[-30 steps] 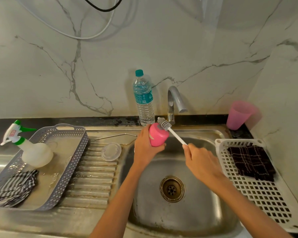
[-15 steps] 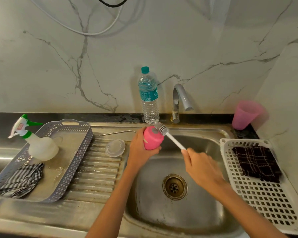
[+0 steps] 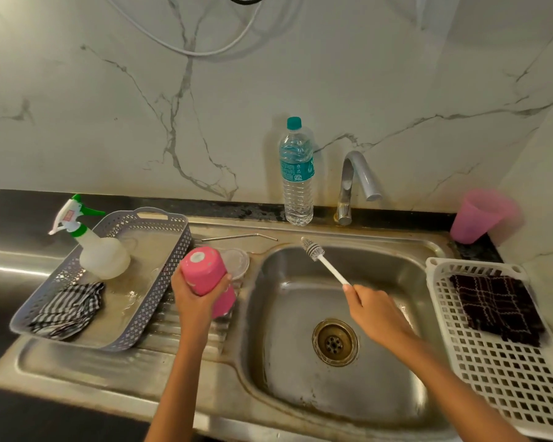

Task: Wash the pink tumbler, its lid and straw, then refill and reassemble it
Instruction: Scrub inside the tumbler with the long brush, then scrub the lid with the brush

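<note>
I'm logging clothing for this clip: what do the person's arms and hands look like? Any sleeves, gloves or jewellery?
The left forearm and right forearm are bare, with no sleeve in view. The left hand and right hand wear no gloves. No watch, bracelet or ring shows on either.

One head-worn wide-angle view looks forward and down, close over the sink (image 3: 422, 250) and wall.
</note>
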Demonstrator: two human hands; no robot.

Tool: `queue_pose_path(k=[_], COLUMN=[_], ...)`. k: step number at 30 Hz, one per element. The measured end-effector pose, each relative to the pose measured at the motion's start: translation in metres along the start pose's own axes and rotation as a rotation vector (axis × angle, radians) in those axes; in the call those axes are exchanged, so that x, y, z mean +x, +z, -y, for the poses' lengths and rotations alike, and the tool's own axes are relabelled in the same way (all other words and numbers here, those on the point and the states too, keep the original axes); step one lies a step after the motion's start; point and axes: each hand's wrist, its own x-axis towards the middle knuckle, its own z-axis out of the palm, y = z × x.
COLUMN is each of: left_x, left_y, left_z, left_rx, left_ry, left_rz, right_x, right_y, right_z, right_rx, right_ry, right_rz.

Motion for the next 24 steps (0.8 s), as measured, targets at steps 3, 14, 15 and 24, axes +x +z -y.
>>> queue_pose_path(k=[3,14,15,24], left_x=[0.0,-0.007,-0.014,-0.021], left_y=[-0.01,-0.015,-0.013,0.078], left_z=[0.012,0.003,-0.005,-0.036], left_rx=[0.008,0.002,0.027,0.449], left_ry=[-0.021,-0.011,0.009,0.27], left_rz=[-0.028,-0.113,-0.174,0.174], right_x=[-0.002,-0.005,-0.005,-0.002], right_y=[0.003,0.006,0.006,0.02], right_z=[0.002,0.0,0.001,-0.002], right_rx=[0.028,0.1,0.088,0.121], right_ry=[-0.008,-0.009,-0.009,0.086], right_rz=[-0.007,0.02,0.024,0.151])
